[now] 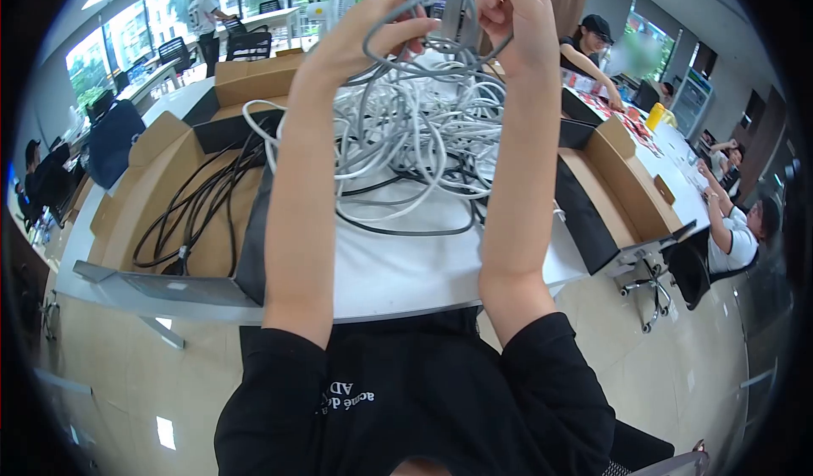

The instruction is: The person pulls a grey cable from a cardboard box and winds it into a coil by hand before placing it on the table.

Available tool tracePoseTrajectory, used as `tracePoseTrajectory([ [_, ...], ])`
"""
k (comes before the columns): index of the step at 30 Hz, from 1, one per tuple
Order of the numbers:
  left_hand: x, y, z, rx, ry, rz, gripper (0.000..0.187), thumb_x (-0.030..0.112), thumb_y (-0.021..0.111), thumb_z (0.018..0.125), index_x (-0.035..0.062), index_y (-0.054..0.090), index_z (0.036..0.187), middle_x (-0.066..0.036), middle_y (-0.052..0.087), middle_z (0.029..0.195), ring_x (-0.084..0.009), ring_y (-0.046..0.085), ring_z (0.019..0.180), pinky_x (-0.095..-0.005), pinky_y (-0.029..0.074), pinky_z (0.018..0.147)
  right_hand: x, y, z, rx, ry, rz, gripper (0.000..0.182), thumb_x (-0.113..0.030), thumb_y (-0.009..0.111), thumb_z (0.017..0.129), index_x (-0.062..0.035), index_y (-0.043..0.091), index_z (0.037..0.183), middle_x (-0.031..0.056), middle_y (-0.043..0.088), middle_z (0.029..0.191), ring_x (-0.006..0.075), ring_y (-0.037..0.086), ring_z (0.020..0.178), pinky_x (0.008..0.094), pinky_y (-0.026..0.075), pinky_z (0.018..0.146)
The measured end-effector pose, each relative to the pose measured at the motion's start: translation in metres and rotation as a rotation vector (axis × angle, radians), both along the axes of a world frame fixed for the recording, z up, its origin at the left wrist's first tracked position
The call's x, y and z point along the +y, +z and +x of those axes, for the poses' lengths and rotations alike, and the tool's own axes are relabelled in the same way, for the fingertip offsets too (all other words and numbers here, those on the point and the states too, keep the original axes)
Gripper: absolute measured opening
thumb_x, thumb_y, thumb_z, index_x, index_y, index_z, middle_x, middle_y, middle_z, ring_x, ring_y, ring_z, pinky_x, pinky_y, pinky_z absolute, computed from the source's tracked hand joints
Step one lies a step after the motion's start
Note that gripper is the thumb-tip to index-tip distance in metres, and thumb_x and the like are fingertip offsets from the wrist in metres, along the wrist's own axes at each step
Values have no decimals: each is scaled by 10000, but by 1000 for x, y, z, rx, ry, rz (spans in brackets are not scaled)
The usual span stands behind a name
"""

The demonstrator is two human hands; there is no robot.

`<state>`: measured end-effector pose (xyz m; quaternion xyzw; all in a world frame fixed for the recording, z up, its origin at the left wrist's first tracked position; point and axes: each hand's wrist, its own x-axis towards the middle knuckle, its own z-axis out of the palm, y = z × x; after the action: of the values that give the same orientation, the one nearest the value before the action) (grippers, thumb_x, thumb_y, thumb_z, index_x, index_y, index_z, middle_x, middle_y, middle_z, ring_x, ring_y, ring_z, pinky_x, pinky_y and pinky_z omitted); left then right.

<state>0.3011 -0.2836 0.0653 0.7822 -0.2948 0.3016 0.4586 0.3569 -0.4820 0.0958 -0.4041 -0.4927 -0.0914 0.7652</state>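
Black sleeves sit nearest the lens, and from them both forearms rise to a grey cable (398, 31) held up above the table (406, 273). Fingers of the left hand (360, 31) are closed round one side of the cable's loop; those of the right hand (512, 14) are pinched shut on its upper strand, near the top edge of the view. From the hands the cable hangs down into a tangled pile of white and grey cables (415, 137) heaped on the table, with a few black ones under it.

By my reading, the step in hand is working one cable free of the pile: it is lifted, yet its lower run looks caught among the others. Going on would call for following that strand down, finding where it crosses the rest, and easing it out rather than tugging, since a hard pull could tighten the knot or drag the heap.

Left of the pile an open box (169, 188) holds black cables (199, 213); another open box (627, 184) lies to the right. Other people sit further along the table.
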Motion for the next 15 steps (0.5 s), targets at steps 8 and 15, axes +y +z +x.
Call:
tracePoseTrajectory([
  [8,8,-8,29,-243,384,76,372,368,815,878,62,659,1022,-53,685,864,-160,663,801,-308,535,734,14,-7,-22,-202,-260,-268,177,-166,671,1011,8,682,1042,-49,554,687,16,448,519,183,336,455],
  [15,-10,-5,6,-27,127,105,515,430,815,859,-34,666,1025,-120,716,879,-181,690,826,-301,538,758,-17,1,6,174,159,57,273,-321,612,1048,-69,714,1066,-51,421,541,51,266,401,232,172,390],
])
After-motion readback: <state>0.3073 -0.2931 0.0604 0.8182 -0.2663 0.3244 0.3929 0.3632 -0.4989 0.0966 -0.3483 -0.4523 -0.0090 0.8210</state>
